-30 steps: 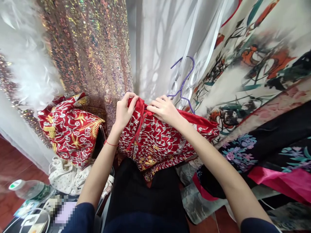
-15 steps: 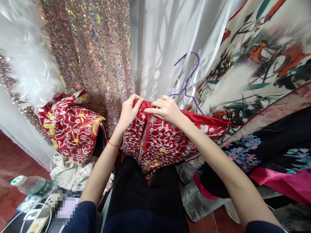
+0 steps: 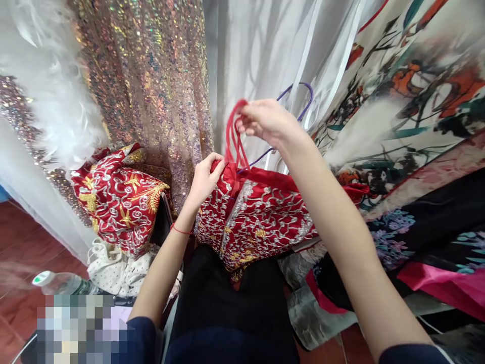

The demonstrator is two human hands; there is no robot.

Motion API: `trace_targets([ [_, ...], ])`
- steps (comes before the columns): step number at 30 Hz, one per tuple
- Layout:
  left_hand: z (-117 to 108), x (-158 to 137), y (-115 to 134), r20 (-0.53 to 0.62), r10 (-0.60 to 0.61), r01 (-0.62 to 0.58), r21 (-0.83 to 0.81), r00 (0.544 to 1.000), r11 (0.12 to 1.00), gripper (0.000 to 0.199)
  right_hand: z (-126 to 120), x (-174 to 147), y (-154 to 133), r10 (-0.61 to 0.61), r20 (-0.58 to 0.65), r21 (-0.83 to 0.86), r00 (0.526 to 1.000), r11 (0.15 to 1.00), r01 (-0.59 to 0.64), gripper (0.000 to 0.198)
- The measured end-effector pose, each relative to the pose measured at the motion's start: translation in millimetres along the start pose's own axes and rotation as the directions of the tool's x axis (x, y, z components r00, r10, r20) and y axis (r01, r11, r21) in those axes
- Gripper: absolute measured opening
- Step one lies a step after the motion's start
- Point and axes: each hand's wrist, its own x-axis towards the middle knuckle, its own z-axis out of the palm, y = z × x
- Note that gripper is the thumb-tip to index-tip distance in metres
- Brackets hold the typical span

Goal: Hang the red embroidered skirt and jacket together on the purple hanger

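Note:
A red embroidered garment [image 3: 265,212] with silver and gold patterns lies across my lap, its plain red waistband running along the top. My left hand [image 3: 207,177] pinches the waistband at its left end. Above it, my right hand [image 3: 265,119] is closed on red cords [image 3: 234,132], which loop up from the waistband. Behind my right hand a purple hanger [image 3: 308,98] shows in part, its lower portion covered by the hand and garment.
Another red embroidered garment [image 3: 121,202] is heaped at left above a white dotted cloth [image 3: 113,268]. A plastic bottle [image 3: 64,283] stands at lower left. Sequined fabric [image 3: 151,76], white sheer cloth [image 3: 250,55] and a floral-printed cloth [image 3: 424,96] hang behind; black embroidered fabric [image 3: 435,217] lies at right.
My right hand has risen from the waistband, pulling the red cords upward. My left hand keeps its pinch on the garment. The view has shifted slightly.

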Motion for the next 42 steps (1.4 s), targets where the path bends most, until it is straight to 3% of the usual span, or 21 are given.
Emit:
trace_targets([
  [3,-2,-1,2,0.006,0.003,-0.003,0.001,1.0,1.0,0.016,6,17,-4,0.132,-0.067,-0.002,0.989,0.991,-0.132,0.02],
  [5,-3,-2,4,0.006,-0.003,0.003,-0.001,1.0,1.0,0.015,11,3,-9,0.11,-0.089,-0.134,0.99,0.984,-0.121,0.024],
  [8,-2,-4,7,-0.019,-0.015,0.015,-0.002,1.0,1.0,0.014,25,-59,-13,-0.148,-0.205,-0.354,0.968,0.933,0.068,0.017],
  [10,0,-5,9,-0.056,-0.013,0.013,0.008,0.998,1.0,0.014,43,-116,-1,-0.219,-0.267,-0.384,0.938,0.917,0.104,0.013],
  [11,2,-6,10,-0.071,-0.011,0.012,0.018,0.997,1.0,0.014,54,-145,10,-0.177,-0.308,-0.356,0.935,0.933,0.059,0.019],
  [13,4,-6,10,-0.09,-0.008,0.012,0.042,0.996,0.999,0.014,79,-194,45,0.067,-0.395,-0.238,0.916,0.956,-0.173,0.025],
  [16,7,-8,11,-0.094,-0.007,0.013,0.065,0.996,0.998,0.014,121,-234,105,0.431,-0.355,-0.16,0.829,0.846,-0.508,0.024],
  [19,7,-11,12,-0.101,-0.019,0.026,0.067,0.995,0.997,0.014,154,-235,145,0.522,-0.416,-0.138,0.745,0.773,-0.619,0.023],
  [23,5,-14,15,-0.094,-0.028,0.035,0.07,0.995,0.997,0.015,170,-223,156,0.519,-0.508,0.073,0.687,0.821,-0.566,0.029],
  [26,3,-17,16,-0.087,-0.012,0.021,0.108,0.996,0.994,0.015,169,-224,154,0.602,-0.387,0.422,0.698,0.789,-0.446,0.038],
  [28,3,-18,17,-0.069,-0.005,0.018,0.183,0.998,0.983,0.015,168,-229,152,0.627,-0.306,0.543,0.716,0.733,-0.409,0.042],
  [33,3,-28,13,0.015,0.103,-0.102,0.327,0.995,0.939,0.042,167,-240,146,0.638,-0.24,0.602,0.731,0.689,-0.404,0.039],
  [36,0,-53,6,-0.074,0.153,-0.118,0.352,0.985,0.929,0.043,165,-241,142,0.653,-0.214,0.636,0.726,0.658,-0.404,0.039],
  [39,-6,-102,-9,-0.148,0.009,0.052,0.405,0.989,0.913,0.021,164,-240,141,0.657,-0.213,0.642,0.723,0.652,-0.404,0.04],
  [41,-6,-138,-24,0.006,-0.187,0.162,0.473,0.982,0.866,0.009,165,-240,140,0.653,-0.219,0.635,0.725,0.66,-0.403,0.039],
  [42,-3,-154,-32,0.121,-0.289,0.197,0.484,0.95,0.852,0.007,166,-240,140,0.648,-0.224,0.63,0.728,0.666,-0.399,0.039],
])
